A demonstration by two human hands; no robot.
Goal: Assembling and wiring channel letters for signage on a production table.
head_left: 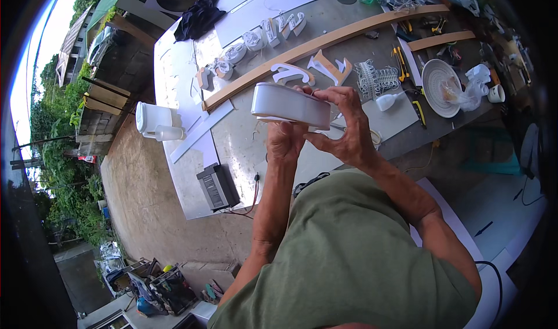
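Through the head view I look down at two bare hands raised above a grey metal-topped table (235, 155). Between them, clear of the tabletop and near its front edge, is a glossy white oblong piece with a rounded end (288, 104). The left hand (283, 141) grips it from below, its fingers closed in and partly hidden behind the piece. The right hand (353, 126) arches around the piece's right end in a wide C: the index finger bends onto the upper rim, while the thumb sits beneath the lower edge; I cannot tell whether that thumb presses on it.

Just beyond the hands I see a curved white-and-tan letter shape (292, 73) and an angular white-and-tan letter shape (329, 67). Behind these, a long tan wooden strip (325, 43) crosses the table diagonally. To the right lie a tangled coil of white wire (375, 79), a small white plastic cup-like piece (388, 101) and a yellow-and-black hand tool (419, 113). A black ribbed metal box (217, 188) rests at the table's near left edge.
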